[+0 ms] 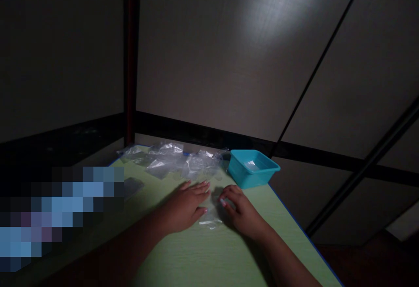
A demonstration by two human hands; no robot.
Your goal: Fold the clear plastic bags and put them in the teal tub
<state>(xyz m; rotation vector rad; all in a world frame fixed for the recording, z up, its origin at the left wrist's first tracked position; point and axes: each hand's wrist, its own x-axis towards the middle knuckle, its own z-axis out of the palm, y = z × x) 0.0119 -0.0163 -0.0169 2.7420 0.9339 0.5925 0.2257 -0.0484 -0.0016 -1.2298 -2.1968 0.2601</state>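
A small clear plastic bag (211,222) lies on the green tabletop between my hands. My left hand (185,206) rests palm down at its left side, fingers stretched out and the fingertips reaching over the bag. On the other side, my right hand (240,210) is curled, with thumb and fingers drawn together above the bag's right edge. Something small and pale shows at those fingertips, too small to name. Part of the bag is hidden under both hands.
Several crumpled clear plastic bags (166,158) lie along the table's far edge. A turquoise plastic basin (252,180) stands at the far right edge with something pale inside. Another flat bag (133,186) lies at the left, beside a blurred-out area. Dark wall panels rise behind the green table (183,261).
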